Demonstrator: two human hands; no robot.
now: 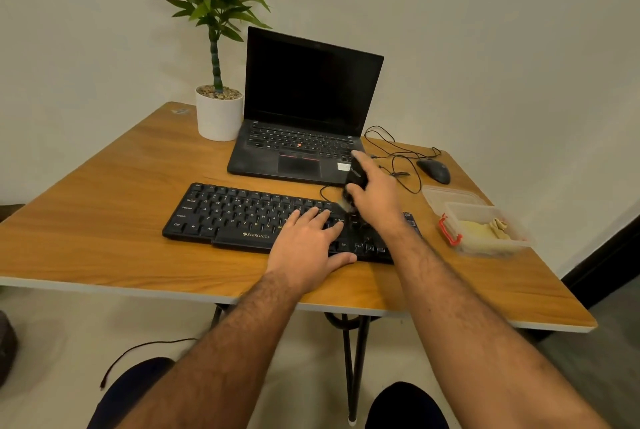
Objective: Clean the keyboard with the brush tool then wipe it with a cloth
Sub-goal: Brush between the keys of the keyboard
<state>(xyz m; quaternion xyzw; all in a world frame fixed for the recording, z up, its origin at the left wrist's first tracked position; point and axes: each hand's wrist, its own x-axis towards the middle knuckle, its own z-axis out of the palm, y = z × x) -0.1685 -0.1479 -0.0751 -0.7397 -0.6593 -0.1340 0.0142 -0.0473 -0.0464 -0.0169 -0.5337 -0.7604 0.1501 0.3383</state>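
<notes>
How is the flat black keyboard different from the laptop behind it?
The keyboard lies flat on the table; the laptop stands open with a dark screen. The left hand rests on the keyboard while the right hand holds the brush tool over it; nothing touches the laptop's keys. Both are black.

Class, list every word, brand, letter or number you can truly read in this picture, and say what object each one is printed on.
"ZEBRONICS": front edge of the black keyboard.
"Ctrl", "Alt", "Q W E R T Y": keyboard keycaps; smaller legends are blurred.
Laptop keys and its white sticker: too small to read.
Brush tool in the right hand: pale marking, blurred.
Mouse, plastic box: no text visible.
</notes>
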